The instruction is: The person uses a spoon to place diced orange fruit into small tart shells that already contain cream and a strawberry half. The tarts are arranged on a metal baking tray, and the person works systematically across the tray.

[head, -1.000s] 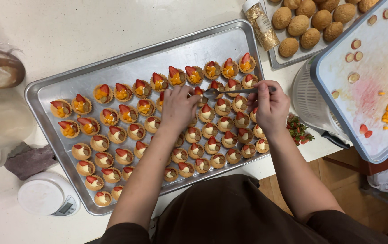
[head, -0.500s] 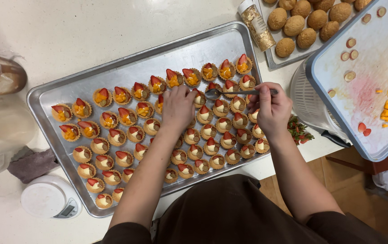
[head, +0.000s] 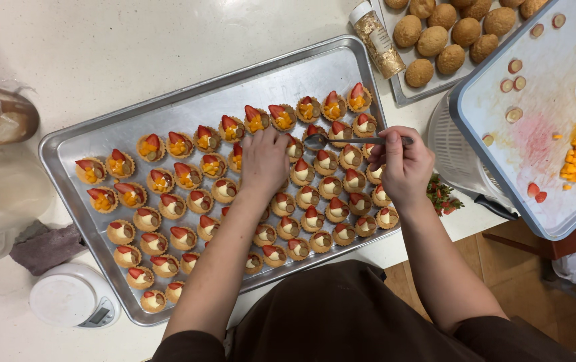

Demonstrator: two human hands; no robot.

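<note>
Where fingers pinch: slim metal spoon (head: 358, 141), ridged round tartlets (head: 301, 175).

- The baking tray (head: 100, 137) is bare metal, brushed and dull-shiny, with a rolled rim.
- The spoon (head: 341, 141) in the right hand (head: 402, 167) is polished metal, glossy at the bowl.
- The tartlets (head: 167, 204) under the left hand (head: 264, 161) have matt, crumbly pastry shells, smooth pale cream and wet-looking fruit pieces.
- The counter (head: 100, 47) is smooth, pale and faintly speckled, like stone.
- The cutting board (head: 536, 127) looks like white plastic, matt and stained pink.
- The small scale (head: 73, 298) is smooth white plastic.
- The cloth (head: 46, 247) is soft, matt, grey-brown fabric.
- The round buns (head: 435, 40) have a rough, dry crust.
- The jar (head: 378, 40) is clear, with glittering gold flakes inside.
</note>
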